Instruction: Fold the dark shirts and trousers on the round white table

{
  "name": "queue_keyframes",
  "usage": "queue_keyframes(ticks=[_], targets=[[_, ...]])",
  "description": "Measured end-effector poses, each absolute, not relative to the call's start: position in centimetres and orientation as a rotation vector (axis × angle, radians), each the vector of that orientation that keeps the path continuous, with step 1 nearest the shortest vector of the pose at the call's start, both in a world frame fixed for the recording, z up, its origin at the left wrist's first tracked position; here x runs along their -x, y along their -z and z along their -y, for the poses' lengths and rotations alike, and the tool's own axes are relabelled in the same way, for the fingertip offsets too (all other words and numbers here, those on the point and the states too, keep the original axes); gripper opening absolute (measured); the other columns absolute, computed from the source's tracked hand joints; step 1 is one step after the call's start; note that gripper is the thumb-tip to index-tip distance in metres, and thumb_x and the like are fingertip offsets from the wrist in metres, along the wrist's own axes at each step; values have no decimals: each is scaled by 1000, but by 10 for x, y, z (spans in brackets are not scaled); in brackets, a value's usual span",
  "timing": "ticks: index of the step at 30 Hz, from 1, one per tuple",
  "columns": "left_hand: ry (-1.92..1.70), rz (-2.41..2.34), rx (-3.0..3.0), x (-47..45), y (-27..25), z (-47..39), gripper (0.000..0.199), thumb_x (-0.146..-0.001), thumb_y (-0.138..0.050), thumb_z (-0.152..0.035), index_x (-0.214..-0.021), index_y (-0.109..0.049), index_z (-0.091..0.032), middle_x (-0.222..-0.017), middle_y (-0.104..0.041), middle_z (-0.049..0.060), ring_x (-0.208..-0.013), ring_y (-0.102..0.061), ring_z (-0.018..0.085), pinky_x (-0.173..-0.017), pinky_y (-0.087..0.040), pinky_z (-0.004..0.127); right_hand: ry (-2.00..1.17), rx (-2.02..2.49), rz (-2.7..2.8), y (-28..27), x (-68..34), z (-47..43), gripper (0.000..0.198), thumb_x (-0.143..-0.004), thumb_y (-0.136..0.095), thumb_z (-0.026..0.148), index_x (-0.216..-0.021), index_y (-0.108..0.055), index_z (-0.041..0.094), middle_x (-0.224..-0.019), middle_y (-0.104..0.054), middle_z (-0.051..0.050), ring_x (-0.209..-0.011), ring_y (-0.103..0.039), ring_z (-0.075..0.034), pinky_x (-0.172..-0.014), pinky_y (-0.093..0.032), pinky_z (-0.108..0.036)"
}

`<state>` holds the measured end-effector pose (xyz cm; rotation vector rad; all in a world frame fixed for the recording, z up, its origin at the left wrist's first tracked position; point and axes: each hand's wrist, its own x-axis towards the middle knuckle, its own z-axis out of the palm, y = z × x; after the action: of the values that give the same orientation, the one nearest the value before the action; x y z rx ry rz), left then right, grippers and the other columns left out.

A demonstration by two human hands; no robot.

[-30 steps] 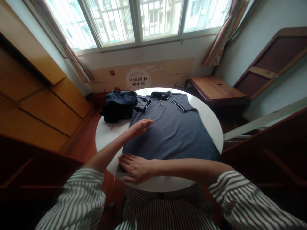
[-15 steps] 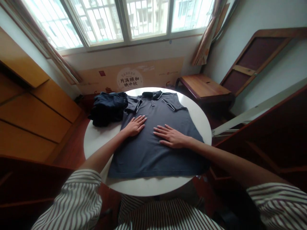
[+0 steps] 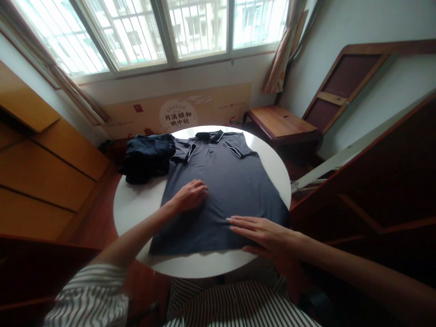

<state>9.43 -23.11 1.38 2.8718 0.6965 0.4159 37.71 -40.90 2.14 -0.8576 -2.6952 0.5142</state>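
A dark grey polo shirt (image 3: 225, 181) is spread front up on a round white table (image 3: 136, 213), its collar at the far side and its short sleeves turned inward over the body. Over the shirt's left middle is my left hand (image 3: 190, 195), its fingers loosely bent and no cloth visibly gripped. My right hand (image 3: 262, 231) is at the lower right of the shirt, near the hem, with its fingers stretched out and nothing held. Whether the right palm touches the cloth I cannot tell.
A pile of dark folded clothes (image 3: 148, 156) sits at the table's far left, against the shirt's sleeve. Behind the table on the right is a low wooden stool (image 3: 281, 121). Wooden cabinets (image 3: 44, 168) stand at the left, and barred windows (image 3: 194, 27) are ahead.
Both hands have moved toward me from the shirt's middle, the right one also outward to the right. My left fingers, flat before, are now bent. The shirt stays spread.
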Motion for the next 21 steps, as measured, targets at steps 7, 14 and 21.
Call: queue_keyframes(ticks=[7,14,21], targets=[[-220,-283,-3060,-66,-27,362,27,-97,-52,-30,-116,-59,-13,-103,-63,13,-91,-61,22,-76,-57,34,-405,902,2639,-26,-365,399,40,-101,-41,27,-135,-58,13,-142,-56,-13,-134,-50,-23,-113,-43,-40],[11,-357,-3176,-48,-30,373,18,-94,-49,-8,-108,-60,-9,-91,-61,10,-81,-58,20,-65,-55,30,-295,1019,2501,-27,-368,307,33,-101,-44,28,-126,-64,21,-133,-62,-8,-124,-58,-20,-107,-49,-36],[-208,-390,-2891,-53,-47,330,30,-100,-46,-27,-75,-61,-18,-74,-60,3,-70,-59,14,-68,-50,26,-238,1103,2456,-43,-341,221,35,-96,-59,36,-126,-58,17,-126,-59,-10,-106,-62,-23,-88,-54,-44]])
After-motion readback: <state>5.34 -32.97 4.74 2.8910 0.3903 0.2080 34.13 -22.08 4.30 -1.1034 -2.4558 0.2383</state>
